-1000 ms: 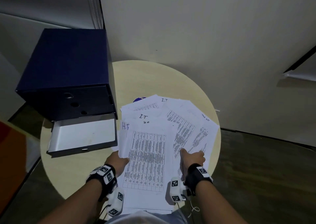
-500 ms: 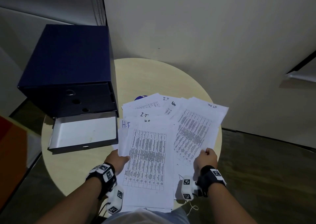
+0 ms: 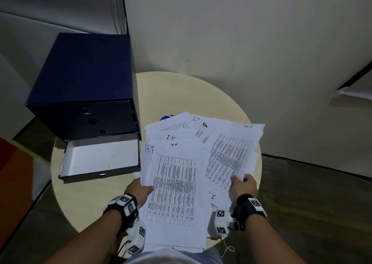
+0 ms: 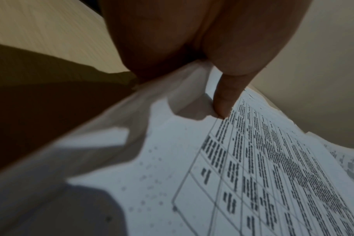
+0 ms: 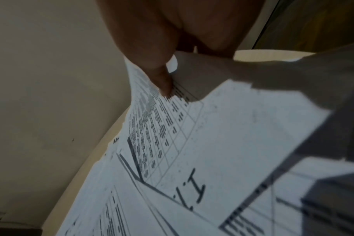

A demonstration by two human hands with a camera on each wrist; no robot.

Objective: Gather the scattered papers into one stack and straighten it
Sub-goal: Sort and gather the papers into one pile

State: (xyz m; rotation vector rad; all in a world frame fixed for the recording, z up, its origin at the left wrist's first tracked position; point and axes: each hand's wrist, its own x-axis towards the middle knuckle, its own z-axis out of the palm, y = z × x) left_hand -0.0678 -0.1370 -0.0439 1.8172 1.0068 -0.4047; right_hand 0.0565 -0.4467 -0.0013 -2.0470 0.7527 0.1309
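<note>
Papers point(image 3: 175, 185) fan across the table point(image 3: 181, 94) — drawer box point(image 3: 84, 90) at their left, wall behind.

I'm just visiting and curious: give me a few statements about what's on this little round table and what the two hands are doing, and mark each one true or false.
1. The bottom drawer of the blue box is pulled open. True.
2. The right hand rests flat and holds nothing. False: it grips a printed sheet by its near edge.
3. The papers form one neat, squared stack. False: they lie fanned out, overlapping at different angles.
4. The left hand holds the left edge of the papers. True.
5. The table is square. False: it is round.
</note>
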